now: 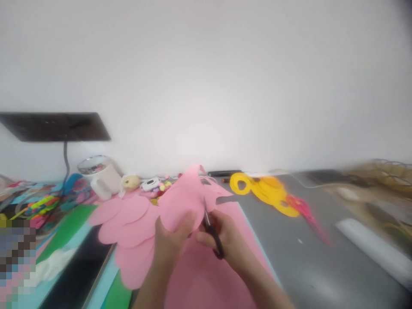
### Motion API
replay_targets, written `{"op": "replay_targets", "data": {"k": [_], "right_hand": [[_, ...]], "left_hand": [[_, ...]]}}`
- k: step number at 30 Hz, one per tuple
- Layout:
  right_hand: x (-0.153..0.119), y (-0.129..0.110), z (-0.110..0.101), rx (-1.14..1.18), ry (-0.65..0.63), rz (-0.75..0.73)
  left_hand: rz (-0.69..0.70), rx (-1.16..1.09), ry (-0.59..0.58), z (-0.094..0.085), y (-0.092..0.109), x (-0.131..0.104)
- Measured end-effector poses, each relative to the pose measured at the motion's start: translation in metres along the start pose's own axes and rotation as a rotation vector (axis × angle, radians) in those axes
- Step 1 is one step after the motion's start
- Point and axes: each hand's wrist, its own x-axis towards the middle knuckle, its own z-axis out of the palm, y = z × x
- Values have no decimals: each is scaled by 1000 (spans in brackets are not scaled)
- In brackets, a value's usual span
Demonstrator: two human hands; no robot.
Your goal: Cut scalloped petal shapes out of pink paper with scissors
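Left hand [174, 238] pinches the paper [182, 199], thumb on top; we can't see the fingers behind it. Right hand [227, 235] is closed around the handles of the scissors [211, 230], blades pointing up and away, right at the paper's edge. We read the paper as lifted off the table [305, 266] so the blades get clearance and the left hand can turn it. Hands are close together; we can't tell if they touch.

Pink rounds [128, 221] overlap in a pile at left, probably parked there to free the middle. A pink sheet [209, 279] lies under both hands, cut off by the bottom edge. Yellow cutouts [268, 191] sit off to the right, just out of the way, we'd say.

Hard to make out: whether the blades are biting, since they blur into the pink; the red-pink item [310, 219] by the yellow; the smeared clutter at far right.
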Motion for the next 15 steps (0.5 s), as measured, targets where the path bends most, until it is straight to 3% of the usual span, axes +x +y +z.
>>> {"op": "replay_targets", "data": {"k": [15], "right_hand": [[0,-2,0,-46,16,60]], "left_hand": [[16,-23,-6,-1,-9,4]]}}
